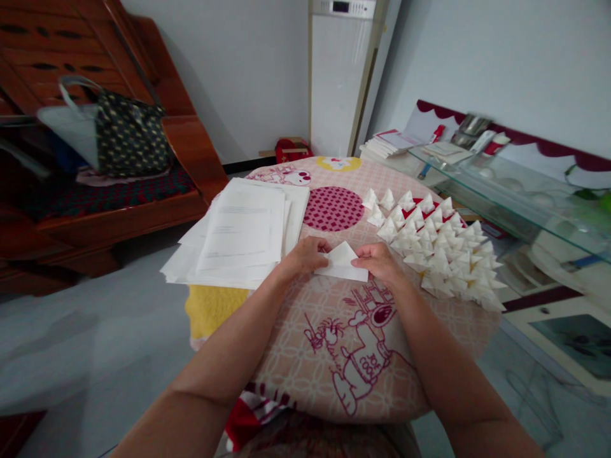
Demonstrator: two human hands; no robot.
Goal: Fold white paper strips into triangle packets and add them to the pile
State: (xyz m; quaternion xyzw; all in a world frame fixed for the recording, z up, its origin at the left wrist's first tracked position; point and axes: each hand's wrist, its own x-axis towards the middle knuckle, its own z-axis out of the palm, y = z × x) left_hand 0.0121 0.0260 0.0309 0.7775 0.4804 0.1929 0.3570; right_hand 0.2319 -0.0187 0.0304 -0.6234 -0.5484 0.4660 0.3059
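Note:
Between my two hands lies a folded sheet of white paper point(342, 262), with a pointed top and a straight strip along its lower edge. My left hand point(308, 256) pinches its left side, thumb on top. At the right side, my right hand point(379, 261) grips the paper between thumb and fingers. Left of my hands rests a stack of white paper sheets point(243, 222), the upper one with faint printed lines. To the right stand many small folded paper pieces point(434, 238) with upright points, set close together in rows.
A pink patterned cloth point(305, 343) covers the round table. Beyond it on the right is a glass shelf point(515, 184) holding cups and papers. A wooden bench point(191, 152) with a dotted bag point(131, 133) stands at left. A tall white appliance point(338, 76) is at the back.

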